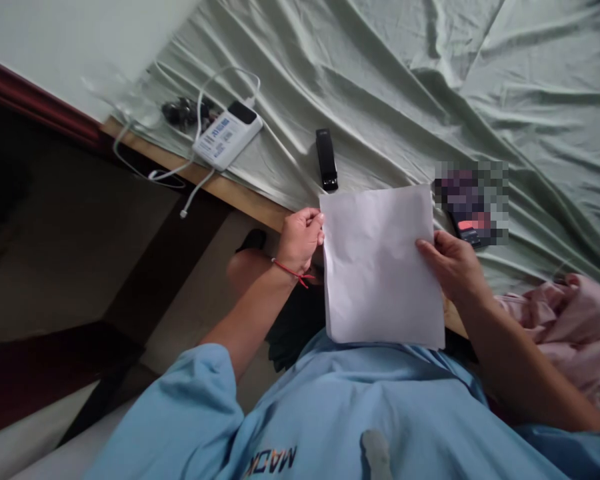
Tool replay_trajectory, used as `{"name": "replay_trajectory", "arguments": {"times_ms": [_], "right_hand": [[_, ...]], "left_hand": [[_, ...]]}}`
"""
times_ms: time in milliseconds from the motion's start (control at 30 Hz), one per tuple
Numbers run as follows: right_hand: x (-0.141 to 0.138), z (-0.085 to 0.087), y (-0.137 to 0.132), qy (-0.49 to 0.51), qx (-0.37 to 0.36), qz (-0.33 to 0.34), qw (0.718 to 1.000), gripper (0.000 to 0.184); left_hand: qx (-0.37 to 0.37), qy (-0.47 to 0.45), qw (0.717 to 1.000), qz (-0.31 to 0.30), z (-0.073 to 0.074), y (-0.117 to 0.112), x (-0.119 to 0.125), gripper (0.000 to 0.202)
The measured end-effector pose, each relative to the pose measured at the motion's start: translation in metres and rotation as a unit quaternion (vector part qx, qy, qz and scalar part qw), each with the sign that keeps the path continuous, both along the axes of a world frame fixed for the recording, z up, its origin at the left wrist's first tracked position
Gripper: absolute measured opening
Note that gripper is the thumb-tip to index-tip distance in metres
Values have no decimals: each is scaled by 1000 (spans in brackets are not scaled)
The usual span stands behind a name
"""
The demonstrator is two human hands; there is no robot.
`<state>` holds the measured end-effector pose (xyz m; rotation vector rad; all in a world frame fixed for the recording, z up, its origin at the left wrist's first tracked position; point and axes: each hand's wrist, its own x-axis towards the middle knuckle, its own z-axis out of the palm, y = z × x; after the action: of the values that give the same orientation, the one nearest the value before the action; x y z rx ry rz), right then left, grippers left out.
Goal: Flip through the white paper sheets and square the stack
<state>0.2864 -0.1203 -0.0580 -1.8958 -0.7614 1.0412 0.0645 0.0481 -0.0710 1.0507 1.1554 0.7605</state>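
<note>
Head view. Bed with wrinkled pale green sheet [430, 87], wooden edge [230, 190] exposed, dark floor beyond. White paper sheet [383, 267] held upright over the bed edge: left hand [300, 240] pinching its upper left corner, right hand [450, 263] gripping its right edge, thumb on the face. Black stapler [326, 160] just above the paper's top left corner. White power bank [227, 137] with white cables [200, 93] well left of the stapler. Pink cloth [570, 327] right of the paper. No containers visible.
</note>
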Motion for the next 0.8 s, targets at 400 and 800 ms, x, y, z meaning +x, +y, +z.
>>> {"name": "replay_trajectory", "arguments": {"times_ms": [400, 800], "right_hand": [[-25, 8, -6, 160, -31, -60, 985, 40], [-36, 6, -9, 174, -7, -101, 979, 41]], "left_hand": [[-11, 2, 1000, 18, 1, -2, 3, 10], [80, 148, 979, -116, -1, -15, -18, 28]]}}
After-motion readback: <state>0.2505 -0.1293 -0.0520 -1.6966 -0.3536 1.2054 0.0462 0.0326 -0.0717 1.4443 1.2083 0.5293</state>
